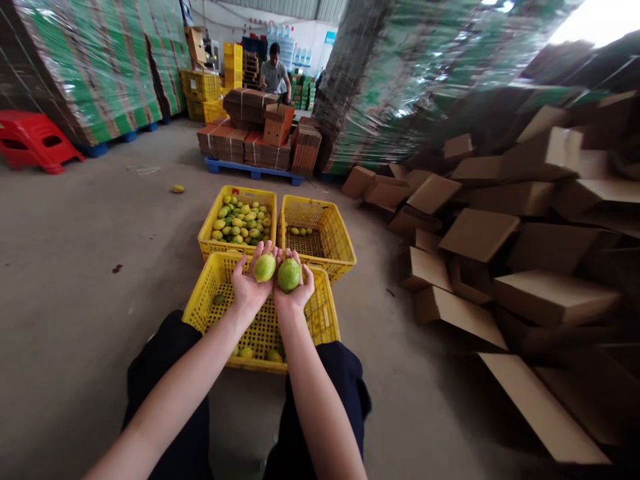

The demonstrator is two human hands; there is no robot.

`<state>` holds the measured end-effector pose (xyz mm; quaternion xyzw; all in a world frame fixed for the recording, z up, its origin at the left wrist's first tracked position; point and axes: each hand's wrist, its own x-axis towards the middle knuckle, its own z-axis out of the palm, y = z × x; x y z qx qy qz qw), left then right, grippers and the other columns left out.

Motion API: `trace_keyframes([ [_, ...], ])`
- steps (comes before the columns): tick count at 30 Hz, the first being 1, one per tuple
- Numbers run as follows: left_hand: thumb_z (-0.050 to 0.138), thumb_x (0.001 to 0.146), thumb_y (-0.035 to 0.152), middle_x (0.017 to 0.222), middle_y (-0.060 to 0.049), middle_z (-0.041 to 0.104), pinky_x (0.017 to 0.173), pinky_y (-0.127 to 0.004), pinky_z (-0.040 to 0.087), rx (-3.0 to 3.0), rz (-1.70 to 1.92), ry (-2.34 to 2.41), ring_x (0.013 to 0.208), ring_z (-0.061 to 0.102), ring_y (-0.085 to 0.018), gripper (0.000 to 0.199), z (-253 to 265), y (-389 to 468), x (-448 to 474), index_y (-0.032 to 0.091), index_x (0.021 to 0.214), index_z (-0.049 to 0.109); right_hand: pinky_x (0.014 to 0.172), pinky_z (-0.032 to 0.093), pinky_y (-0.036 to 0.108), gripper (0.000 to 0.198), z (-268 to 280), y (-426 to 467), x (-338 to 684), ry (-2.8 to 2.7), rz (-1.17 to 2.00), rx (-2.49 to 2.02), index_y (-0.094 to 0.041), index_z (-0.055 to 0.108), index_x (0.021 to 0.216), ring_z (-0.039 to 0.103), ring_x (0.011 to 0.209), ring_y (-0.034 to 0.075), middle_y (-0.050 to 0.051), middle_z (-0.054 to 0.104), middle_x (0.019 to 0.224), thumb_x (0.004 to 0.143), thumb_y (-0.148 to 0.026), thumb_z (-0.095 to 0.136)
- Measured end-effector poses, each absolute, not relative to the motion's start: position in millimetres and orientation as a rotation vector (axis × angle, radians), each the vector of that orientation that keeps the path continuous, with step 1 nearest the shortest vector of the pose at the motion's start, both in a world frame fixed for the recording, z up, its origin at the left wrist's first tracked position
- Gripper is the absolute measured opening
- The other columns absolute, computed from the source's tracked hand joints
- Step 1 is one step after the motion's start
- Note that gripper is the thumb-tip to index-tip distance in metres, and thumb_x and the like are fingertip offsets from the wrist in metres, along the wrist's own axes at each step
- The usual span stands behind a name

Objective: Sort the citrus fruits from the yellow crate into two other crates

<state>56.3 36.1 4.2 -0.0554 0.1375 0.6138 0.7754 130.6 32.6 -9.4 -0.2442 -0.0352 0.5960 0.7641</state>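
My left hand (247,287), palm up, bears a yellow-green lemon (264,267) on its fingers. Beside it, a greener lemon (289,275) rests in my upturned right hand (294,300), its fingers curled a little around the fruit. Both hands are side by side above the near yellow crate (327,313), which stands between my knees. A few lemons lie in that crate, among them a dark green one (219,299) on the left and a yellowish one (274,355) at the near side. My forearms hide part of its inside.
Beyond, a left yellow crate (201,235) holds many lemons and a right one (345,240) only several. One lemon (177,189) lies on the floor. Cartons (480,235) are heaped at right. A blue pallet (256,172) bears flattened boxes; a person (274,75) is behind. A red stool (35,140) stands left.
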Motion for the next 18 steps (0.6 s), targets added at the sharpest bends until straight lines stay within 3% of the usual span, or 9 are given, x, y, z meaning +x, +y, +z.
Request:
trace_keyframes([
  [7, 0.041, 0.089, 0.035, 0.124, -0.006, 0.067, 0.092, -0.039, 0.054, -0.047, 1.296, 0.192, 0.120, 0.059, -0.024, 0.043, -0.4, 32.3, 55.2, 0.023, 0.124, 0.063, 0.095, 0.052, 0.033, 0.022, 0.9, 26.2, 137.1, -0.098, 1.287, -0.488, -0.021, 0.067, 0.089, 0.065, 0.103, 0.017, 0.003, 0.071, 0.093, 0.072, -0.029, 0.056],
  [12, 0.040, 0.088, 0.034, 0.125, -0.008, 0.066, 0.095, -0.040, 0.053, -0.095, 1.303, 0.221, 0.118, 0.060, -0.024, 0.043, -3.1, 33.6, 57.0, 0.020, 0.122, 0.063, 0.103, 0.046, 0.036, 0.020, 2.9, 26.2, 136.8, -0.099, 1.262, -0.456, -0.020, 0.067, 0.088, 0.065, 0.105, 0.019, 0.003, 0.072, 0.092, 0.072, -0.028, 0.057],
  [18, 0.041, 0.087, 0.032, 0.113, -0.008, 0.070, 0.096, -0.041, 0.051, -0.097, 1.323, 0.244, 0.110, 0.064, -0.023, 0.036, -3.5, 35.5, 58.5, 0.019, 0.105, 0.069, 0.100, 0.047, 0.035, 0.017, 1.9, 28.0, 135.8, -0.091, 1.286, -0.421, -0.020, 0.067, 0.083, 0.066, 0.095, 0.017, 0.001, 0.071, 0.085, 0.076, -0.033, 0.058],
])
